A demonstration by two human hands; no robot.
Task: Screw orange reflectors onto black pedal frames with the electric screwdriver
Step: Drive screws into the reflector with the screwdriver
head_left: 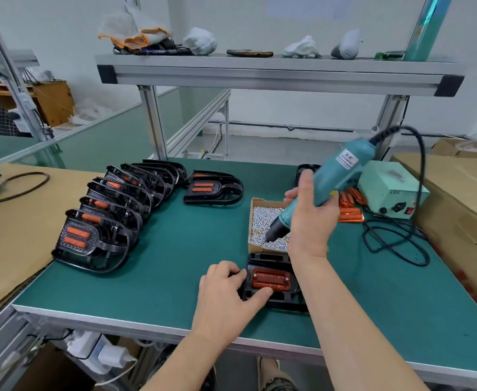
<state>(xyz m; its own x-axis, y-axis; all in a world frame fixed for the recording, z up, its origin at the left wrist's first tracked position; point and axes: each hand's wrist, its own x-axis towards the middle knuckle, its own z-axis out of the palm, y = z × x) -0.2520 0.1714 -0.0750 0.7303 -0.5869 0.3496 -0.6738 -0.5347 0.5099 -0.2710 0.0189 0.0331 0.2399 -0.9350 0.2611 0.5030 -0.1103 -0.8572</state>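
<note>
In the lower centre we see the left hand (226, 292) gripping a black plastic frame (268, 257) that lies flat on the matte green table (175, 249), thumb at the edge of the ribbed orange reflector (269, 279) seated in it. Above, the right hand (310, 213) wraps the teal screwdriver (336, 176), its dark tip down among silvery screws in a cardboard box (250, 221). Finished pedals (104, 215) overlap in a curved row at left.

The left hand (226, 292) rests low and near, fingers curled on the pedal frame (268, 258), thumb stretched right. The right hand (310, 218), raised farther off, grips the electric screwdriver (341, 167).
</note>
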